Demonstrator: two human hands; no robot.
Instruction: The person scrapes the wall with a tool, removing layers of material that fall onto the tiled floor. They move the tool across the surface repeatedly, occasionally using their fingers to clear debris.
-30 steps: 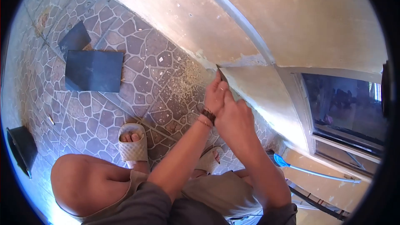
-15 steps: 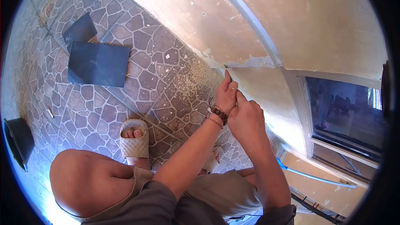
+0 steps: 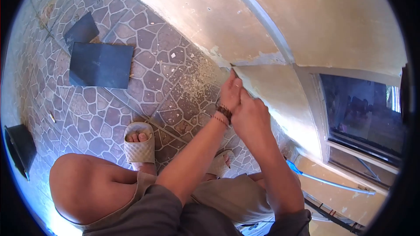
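Note:
My left hand, with cord bracelets at its wrist, is closed and reaches to the low edge of the plastered wall. Just past its fingertips shows the small dark tip of a scraper, against the wall; the rest is hidden in my hands. Behind it, my right hand is closed too and pressed against the left, its grip partly out of sight. Above the tip runs a patch of peeled pale paint. Pale flakes lie scattered on the floor beside my left hand.
Two dark flat sheets lie on the stone-patterned floor. A black container stands at the far left. To the right are a dark glass window and a blue-and-white pole. My sandalled foot is below the flakes.
Both hands have shifted slightly up and left in view along the wall edge, with the dark tip still against it. The whole view has moved a little.

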